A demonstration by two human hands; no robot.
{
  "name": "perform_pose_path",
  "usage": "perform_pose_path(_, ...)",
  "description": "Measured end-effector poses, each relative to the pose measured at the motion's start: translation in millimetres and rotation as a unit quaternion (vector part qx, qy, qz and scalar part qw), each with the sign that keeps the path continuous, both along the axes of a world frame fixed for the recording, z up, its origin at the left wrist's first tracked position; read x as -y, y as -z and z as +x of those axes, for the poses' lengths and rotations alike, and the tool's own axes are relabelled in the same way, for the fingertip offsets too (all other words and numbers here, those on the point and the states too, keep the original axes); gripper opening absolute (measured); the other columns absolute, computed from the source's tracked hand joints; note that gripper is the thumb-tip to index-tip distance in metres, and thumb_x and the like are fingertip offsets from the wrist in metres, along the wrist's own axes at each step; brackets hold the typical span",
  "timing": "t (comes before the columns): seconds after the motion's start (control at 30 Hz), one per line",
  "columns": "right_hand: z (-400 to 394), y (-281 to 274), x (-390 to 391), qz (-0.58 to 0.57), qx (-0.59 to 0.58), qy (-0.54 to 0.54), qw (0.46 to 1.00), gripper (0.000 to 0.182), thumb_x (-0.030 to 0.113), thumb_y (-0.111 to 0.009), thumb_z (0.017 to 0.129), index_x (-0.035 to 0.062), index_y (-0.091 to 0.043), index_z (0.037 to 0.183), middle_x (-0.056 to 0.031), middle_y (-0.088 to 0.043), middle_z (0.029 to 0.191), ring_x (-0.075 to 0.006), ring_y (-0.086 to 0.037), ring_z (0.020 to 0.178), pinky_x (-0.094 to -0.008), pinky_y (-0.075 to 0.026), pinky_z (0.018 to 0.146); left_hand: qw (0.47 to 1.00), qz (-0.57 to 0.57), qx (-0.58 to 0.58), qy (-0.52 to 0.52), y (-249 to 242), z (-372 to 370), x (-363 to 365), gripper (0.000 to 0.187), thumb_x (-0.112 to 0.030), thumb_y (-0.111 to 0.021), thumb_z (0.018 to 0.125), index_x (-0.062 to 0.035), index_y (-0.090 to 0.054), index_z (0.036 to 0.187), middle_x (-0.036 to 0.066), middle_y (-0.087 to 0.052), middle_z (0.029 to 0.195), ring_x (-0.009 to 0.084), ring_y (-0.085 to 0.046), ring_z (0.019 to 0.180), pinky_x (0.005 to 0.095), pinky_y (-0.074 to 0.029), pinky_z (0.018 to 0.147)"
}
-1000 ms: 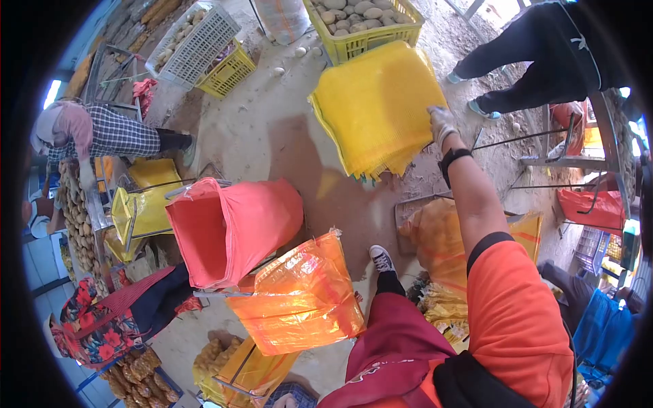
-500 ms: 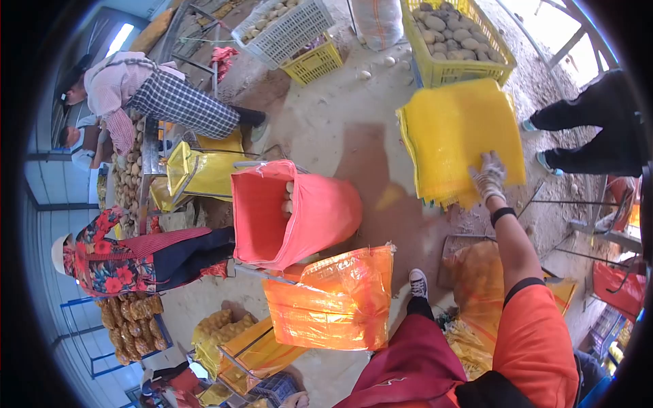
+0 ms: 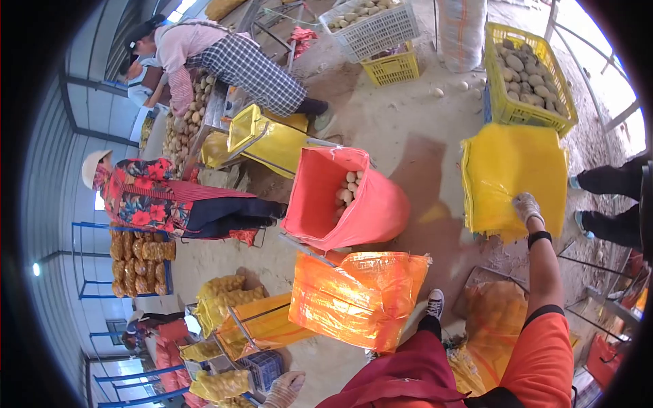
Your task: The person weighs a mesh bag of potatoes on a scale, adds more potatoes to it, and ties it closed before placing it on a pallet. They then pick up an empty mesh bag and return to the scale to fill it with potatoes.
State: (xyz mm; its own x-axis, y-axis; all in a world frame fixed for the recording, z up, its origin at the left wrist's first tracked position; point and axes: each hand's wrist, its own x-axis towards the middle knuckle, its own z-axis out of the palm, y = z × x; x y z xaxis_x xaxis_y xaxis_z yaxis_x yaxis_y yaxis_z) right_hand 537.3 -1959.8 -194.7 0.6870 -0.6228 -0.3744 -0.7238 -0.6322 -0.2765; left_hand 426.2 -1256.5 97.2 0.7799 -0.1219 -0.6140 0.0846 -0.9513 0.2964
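Note:
My right hand [image 3: 526, 207], in a pale glove, rests on a stack of yellow mesh sacks [image 3: 513, 170]. Its fingers are drawn together on the top sack, near the stack's lower right part. At the bottom edge my left hand [image 3: 284, 389], also gloved, hangs away from the stack with its fingers stretched out and nothing visible in them. Between the hands stands an orange sack [image 3: 360, 296], its upper part spread out flat and shiny. Beyond it a wide-mouthed red sack [image 3: 388, 211] on a metal frame has several potatoes [image 3: 349, 190] inside.
A yellow crate [image 3: 568, 122] of potatoes is behind the stack. Left, a person in a floral top [image 3: 146, 197] and another in a checked apron [image 3: 252, 71] stand by a sorting table. A person's dark-trousered legs [image 3: 612, 204] are at right. A filled orange sack [image 3: 496, 313] stands near my feet.
The view has swung left, so everything sits further right and more of the left side shows. My right hand's fingers have come together on the stack. My left hand shows more fully.

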Motion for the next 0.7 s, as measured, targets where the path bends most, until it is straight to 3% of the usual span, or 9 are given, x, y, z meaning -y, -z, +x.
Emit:
perform_pose_path(0.17,17.5,-95.4,12.9,-0.057,-0.120,-0.040,0.990,0.028,0.021,-0.049,0.078,0.0046,-0.064,0.094,-0.0174,-0.060,0.106,-0.0342,-0.056,0.100,-0.0403,-0.045,0.085,0.995,-0.031,0.079,0.049,9.9,-27.7,-24.7,0.019,-0.018,-0.052,0.087,-0.0048,-0.060,0.097,0.014,-0.061,0.087,0.0273,-0.059,0.080,0.0333,-0.047,0.070)
perform_pose_path(0.27,2.2,-96.7,34.3,-0.254,0.320,0.043,0.912,0.031,0.036,-0.046,0.083,0.0099,-0.062,0.086,-0.0161,-0.062,0.083,-0.0325,-0.059,0.083,-0.0438,-0.046,0.072,0.998,-0.065,0.007,0.005,19.6,-37.7,-33.8,0.020,-0.017,-0.052,0.087,-0.0037,-0.059,0.099,0.014,-0.061,0.086,0.0283,-0.058,0.081,0.0340,-0.047,0.071)
perform_pose_path(0.37,-26.6,-53.9,68.2,-0.246,0.213,0.101,0.940,0.030,0.035,-0.045,0.088,0.0098,-0.061,0.086,-0.0153,-0.063,0.083,-0.0282,-0.059,0.079,-0.0386,-0.046,0.071,0.997,-0.053,0.008,0.047,16.4,-41.4,-34.1,0.021,-0.009,-0.048,0.086,-0.0044,-0.056,0.106,0.014,-0.058,0.095,0.0296,-0.057,0.086,0.0344,-0.047,0.076)
perform_pose_path(0.47,-19.1,-121.6,59.2,0.032,0.646,0.320,0.692,0.031,0.031,-0.044,0.091,0.0025,-0.055,0.086,-0.0051,-0.054,0.075,-0.0147,-0.047,0.068,-0.0292,-0.042,0.063,0.976,-0.051,0.114,0.178,36.5,-67.5,-69.7,0.024,-0.007,-0.047,0.087,-0.0047,-0.055,0.110,0.014,-0.056,0.104,0.0290,-0.055,0.093,0.0334,-0.046,0.081)
perform_pose_path(0.5,-14.0,-237.3,-29.1,-0.085,0.601,0.255,0.753,0.023,0.021,-0.041,0.091,0.0053,-0.056,0.084,-0.0077,-0.053,0.077,-0.0144,-0.048,0.070,-0.0280,-0.042,0.066,0.978,-0.048,0.118,0.164,38.4,-77.1,-78.7,0.024,-0.007,-0.047,0.087,-0.0047,-0.055,0.110,0.014,-0.056,0.104,0.0290,-0.055,0.093,0.0334,-0.046,0.081)
perform_pose_path(0.53,-5.2,-287.6,-81.5,0.099,0.670,0.284,0.678,0.027,0.023,-0.042,0.092,0.0024,-0.054,0.081,-0.0068,-0.054,0.079,-0.0141,-0.048,0.070,-0.0278,-0.042,0.064,0.987,-0.067,0.100,0.111,43.3,-84.6,-85.5,0.025,-0.008,-0.048,0.087,-0.0045,-0.054,0.111,0.014,-0.055,0.106,0.0285,-0.054,0.095,0.0337,-0.046,0.083)
perform_pose_path(0.57,-11.8,-326.0,-135.2,-0.011,0.664,0.069,0.744,0.029,0.026,-0.042,0.093,0.0039,-0.053,0.078,-0.0034,-0.053,0.079,-0.0114,-0.047,0.070,-0.0268,-0.041,0.062,0.991,-0.089,0.083,0.054,44.0,-93.7,-91.2,0.027,-0.010,-0.048,0.088,-0.0043,-0.054,0.113,0.015,-0.053,0.109,0.0279,-0.053,0.098,0.0340,-0.045,0.085)
perform_pose_path(0.67,3.1,-276.9,-256.7,0.291,0.624,0.012,0.725,0.029,0.029,-0.048,0.091,0.0014,-0.054,0.096,-0.0045,-0.055,0.089,-0.0126,-0.052,0.080,-0.0247,-0.045,0.074,0.967,-0.160,0.100,-0.172,0.9,-88.0,-58.6,0.021,-0.021,-0.054,0.086,-0.0046,-0.061,0.096,0.010,-0.063,0.078,0.0179,-0.061,0.071,0.0283,-0.048,0.066)
perform_pose_path(0.7,2.5,-259.4,-316.3,0.283,0.545,-0.237,0.753,0.022,0.023,-0.050,0.085,0.0037,-0.057,0.092,-0.0078,-0.059,0.082,-0.0188,-0.056,0.075,-0.0303,-0.046,0.069,0.960,-0.162,0.113,-0.199,-1.7,-99.1,-67.1,0.021,-0.021,-0.054,0.086,-0.0046,-0.061,0.096,0.010,-0.063,0.078,0.0179,-0.061,0.071,0.0283,-0.048,0.066)
